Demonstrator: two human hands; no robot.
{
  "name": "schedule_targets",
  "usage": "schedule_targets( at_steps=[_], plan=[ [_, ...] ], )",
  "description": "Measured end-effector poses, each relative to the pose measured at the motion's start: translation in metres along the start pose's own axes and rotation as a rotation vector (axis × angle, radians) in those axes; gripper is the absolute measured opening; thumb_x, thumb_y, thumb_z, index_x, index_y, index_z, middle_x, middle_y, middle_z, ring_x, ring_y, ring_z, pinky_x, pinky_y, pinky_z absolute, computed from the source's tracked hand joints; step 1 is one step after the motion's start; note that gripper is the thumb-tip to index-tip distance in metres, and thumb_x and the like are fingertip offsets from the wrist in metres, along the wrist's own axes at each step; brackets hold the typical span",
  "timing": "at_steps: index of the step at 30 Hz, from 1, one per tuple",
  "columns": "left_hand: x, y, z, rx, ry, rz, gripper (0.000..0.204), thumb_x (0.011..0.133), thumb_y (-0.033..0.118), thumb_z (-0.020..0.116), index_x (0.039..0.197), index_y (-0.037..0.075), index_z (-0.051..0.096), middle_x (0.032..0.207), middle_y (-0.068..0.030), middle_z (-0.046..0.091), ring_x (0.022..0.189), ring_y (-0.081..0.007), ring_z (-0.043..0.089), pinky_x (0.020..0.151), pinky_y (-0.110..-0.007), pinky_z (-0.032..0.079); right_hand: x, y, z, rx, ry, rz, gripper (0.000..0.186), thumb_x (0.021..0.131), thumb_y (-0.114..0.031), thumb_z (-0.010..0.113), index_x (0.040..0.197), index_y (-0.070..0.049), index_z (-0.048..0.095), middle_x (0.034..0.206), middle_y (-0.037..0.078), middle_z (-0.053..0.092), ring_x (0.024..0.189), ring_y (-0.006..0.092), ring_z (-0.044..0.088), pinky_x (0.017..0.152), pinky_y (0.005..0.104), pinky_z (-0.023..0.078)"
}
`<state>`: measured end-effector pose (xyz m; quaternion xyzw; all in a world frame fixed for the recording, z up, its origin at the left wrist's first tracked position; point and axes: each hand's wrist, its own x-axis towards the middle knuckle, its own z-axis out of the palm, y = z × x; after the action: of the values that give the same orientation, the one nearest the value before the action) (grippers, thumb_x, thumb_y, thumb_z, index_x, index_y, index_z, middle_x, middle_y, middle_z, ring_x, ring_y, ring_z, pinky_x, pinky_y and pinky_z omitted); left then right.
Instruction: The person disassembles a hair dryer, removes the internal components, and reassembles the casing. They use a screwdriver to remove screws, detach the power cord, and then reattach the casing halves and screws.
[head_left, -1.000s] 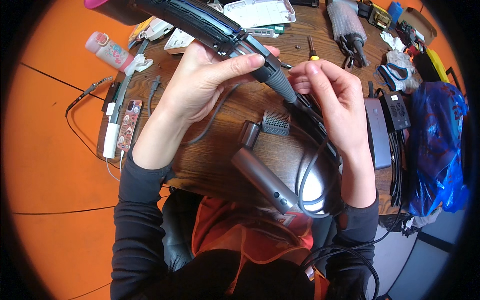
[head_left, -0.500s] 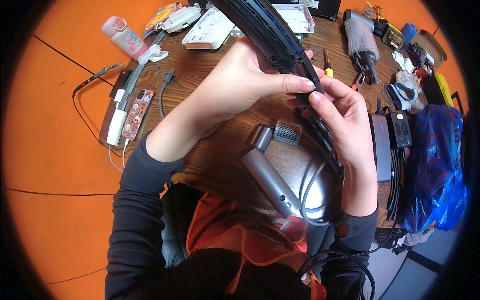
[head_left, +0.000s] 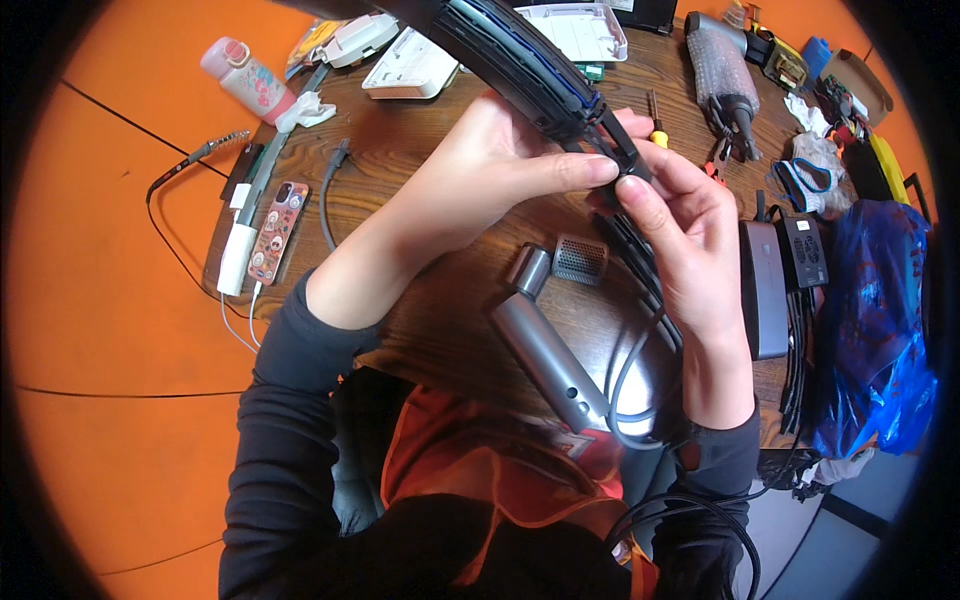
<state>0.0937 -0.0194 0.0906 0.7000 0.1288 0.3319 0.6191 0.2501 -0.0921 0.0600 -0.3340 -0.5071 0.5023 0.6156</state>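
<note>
A long black plastic appliance body (head_left: 520,70) with exposed blue wire slants across the top middle. My left hand (head_left: 510,160) is closed around its lower part, thumb pressing near the narrow end. My right hand (head_left: 680,215) pinches that same narrow end between thumb and fingers. Both thumb tips nearly meet there; what lies beneath them is hidden. A dark cable (head_left: 640,255) runs down from the end past my right wrist. Below my hands, a grey tubular housing (head_left: 548,360) with two holes lies on the table, near a short grey cylinder (head_left: 530,268) and a perforated sleeve (head_left: 580,260).
A yellow-handled screwdriver (head_left: 658,135) lies beyond my right hand. On the left are a phone (head_left: 278,235), a power strip (head_left: 236,258) and a bottle (head_left: 245,80). A blue plastic bag (head_left: 870,330), gloves (head_left: 812,185) and a bubble-wrapped tool (head_left: 722,80) crowd the right.
The black body's upper end has swung left and tilted flatter. Both hands keep hold near its narrow end, with a gap in the frame now showing beside the thumbs.
</note>
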Motion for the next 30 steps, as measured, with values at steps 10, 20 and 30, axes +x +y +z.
schedule_targets(
  at_steps=[10,20,30],
  plan=[
    [-0.016,0.002,0.004,-0.092,0.293,0.087,0.062,0.07,-0.003,0.064,0.12,0.006,0.028,0.113,-0.0192,0.049,0.109,-0.0297,0.05,0.094,-0.04,0.042,-0.005,-0.001,0.008,-0.673,0.142,-0.486,0.037,0.069,-0.003,0.067,0.104,0.003,0.057,0.09,0.015,0.063,0.081,0.0224,0.063,0.073,0.0283,0.048],
    [-0.023,-0.007,0.015,0.051,0.364,0.304,0.056,0.073,-0.005,0.055,0.119,0.001,0.025,0.114,-0.0261,0.048,0.108,-0.0366,0.051,0.091,-0.043,0.045,-0.007,-0.01,0.01,-0.835,0.048,-0.602,0.039,0.065,0.006,0.062,0.103,0.007,0.055,0.096,0.016,0.061,0.087,0.0227,0.06,0.078,0.0287,0.045],
    [-0.024,-0.005,0.013,0.058,0.333,0.235,0.048,0.074,0.002,0.058,0.112,-0.002,0.029,0.106,-0.0228,0.051,0.102,-0.0341,0.055,0.086,-0.041,0.049,-0.008,-0.006,0.014,-0.621,0.055,-0.448,0.035,0.064,0.002,0.065,0.098,0.002,0.056,0.088,0.014,0.061,0.08,0.0243,0.061,0.072,0.0292,0.046]
  ],
)
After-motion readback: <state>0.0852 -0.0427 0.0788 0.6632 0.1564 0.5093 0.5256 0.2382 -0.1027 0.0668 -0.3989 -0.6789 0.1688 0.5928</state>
